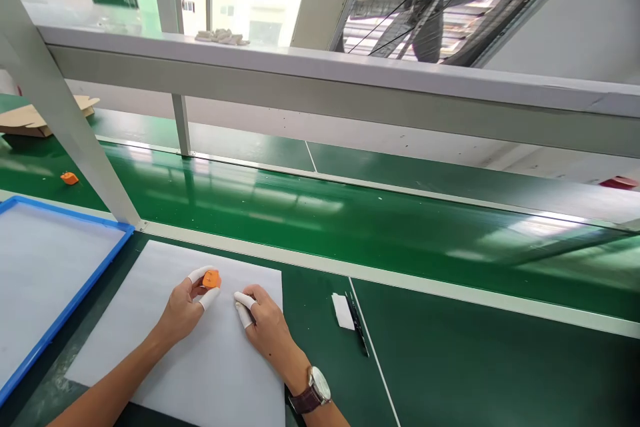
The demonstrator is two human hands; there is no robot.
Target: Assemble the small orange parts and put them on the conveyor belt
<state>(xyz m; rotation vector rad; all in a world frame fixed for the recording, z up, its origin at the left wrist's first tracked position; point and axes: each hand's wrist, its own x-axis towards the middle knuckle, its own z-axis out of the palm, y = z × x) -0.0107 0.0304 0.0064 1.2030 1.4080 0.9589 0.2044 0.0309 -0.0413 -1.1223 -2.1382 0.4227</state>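
Note:
Between the thumb and index finger of my left hand [184, 308] is a small orange part [211, 279], held above a large white sheet of paper [215, 360]. My right hand [267, 327] is a short way to the right, its thumb and index finger brought close together. Whether anything tiny sits between those fingertips cannot be made out. White finger cots cover the thumb and index finger of both hands. A watch [317, 387] is on my right wrist.
Left of the paper lies a blue-framed tray [65, 307]. A white slip [343, 311] and a black pen-like tool [357, 323] lie to the right. Another orange piece [69, 178] rests on the green belt [280, 207], behind a metal post [75, 113]. Cardboard [30, 121] is farther back.

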